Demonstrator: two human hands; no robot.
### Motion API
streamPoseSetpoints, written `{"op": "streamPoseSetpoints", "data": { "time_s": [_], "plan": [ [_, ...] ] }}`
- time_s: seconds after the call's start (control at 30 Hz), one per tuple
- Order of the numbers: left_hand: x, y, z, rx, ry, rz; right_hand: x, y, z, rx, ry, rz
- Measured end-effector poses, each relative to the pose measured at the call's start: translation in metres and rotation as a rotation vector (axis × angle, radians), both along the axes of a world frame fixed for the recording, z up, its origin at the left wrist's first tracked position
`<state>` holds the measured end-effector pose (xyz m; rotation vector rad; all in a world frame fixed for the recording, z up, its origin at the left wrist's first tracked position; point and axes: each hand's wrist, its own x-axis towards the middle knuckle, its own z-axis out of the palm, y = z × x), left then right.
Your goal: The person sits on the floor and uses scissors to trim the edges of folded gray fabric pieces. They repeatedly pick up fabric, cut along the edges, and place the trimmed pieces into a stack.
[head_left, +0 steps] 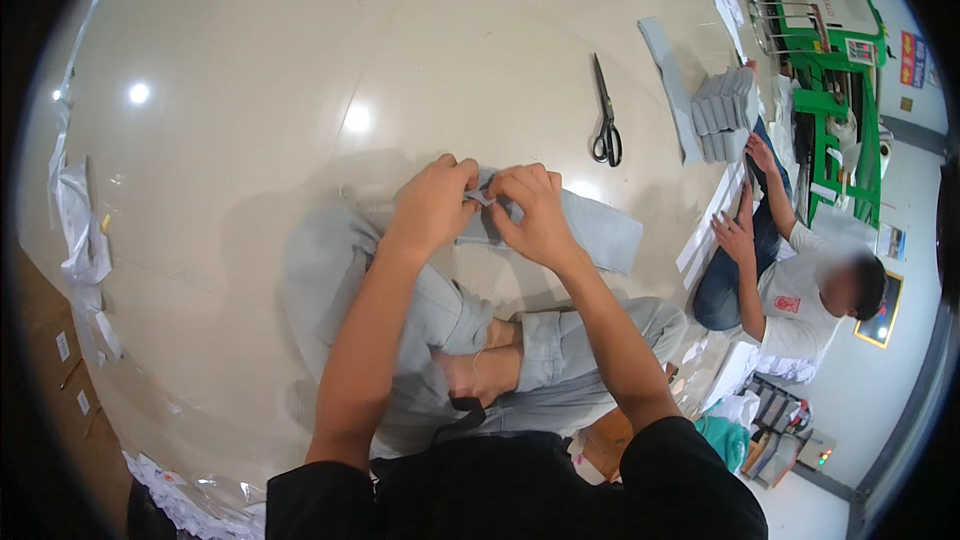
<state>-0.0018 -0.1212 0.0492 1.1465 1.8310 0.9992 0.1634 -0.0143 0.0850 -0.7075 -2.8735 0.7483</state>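
Observation:
A strip of grey fabric (603, 230) lies on the floor in front of my crossed legs, its right end flat and its left part under my hands. My left hand (435, 202) pinches the fabric's left end between thumb and fingers. Close beside it, my right hand (530, 208) grips the same piece, with the fingers bent and the thumb pointing toward the left hand. A small folded edge shows between the two hands. What the fingertips press on is partly hidden. Black scissors (606, 125) lie on the floor beyond my right hand, apart from the fabric.
At the right, a person (800, 280) sits on the floor beside bundled grey fabric (725, 110) and a long grey strip (668, 85). Green machinery (840, 120) stands behind. Crumpled clear plastic (82, 225) lies at the far left, cardboard (60, 380) below it. White scraps (185, 500) lie at lower left.

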Motion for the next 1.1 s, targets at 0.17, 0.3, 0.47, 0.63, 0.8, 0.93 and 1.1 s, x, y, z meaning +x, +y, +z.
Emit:
{"op": "streamPoseSetpoints", "data": {
  "time_s": [0.17, 0.3, 0.47, 0.63, 0.8, 0.93, 1.1],
  "plan": [
    [0.005, -0.008, -0.003, 0.025, 0.052, -0.047, -0.008, 0.025, -0.003, -0.194, -0.109, -0.063],
    [0.008, 0.001, 0.006, -0.031, 0.104, -0.047, -0.025, 0.040, -0.004, -0.142, -0.165, 0.014],
    [0.002, 0.008, 0.011, -0.199, 0.105, -0.148, -0.017, 0.043, -0.023, -0.078, -0.040, 0.067],
    [0.005, 0.009, 0.013, -0.249, 0.001, -0.056, 0.001, 0.037, -0.035, -0.107, 0.063, 0.056],
    [0.004, 0.011, 0.016, -0.282, -0.064, -0.023, -0.004, 0.045, -0.016, -0.265, -0.002, 0.044],
    [0.002, 0.006, 0.015, -0.214, 0.026, -0.135, -0.012, 0.055, -0.006, -0.331, -0.081, 0.021],
    [0.001, 0.006, 0.014, -0.191, 0.026, -0.138, -0.021, 0.053, -0.019, -0.183, -0.169, 0.026]
  ]
}}
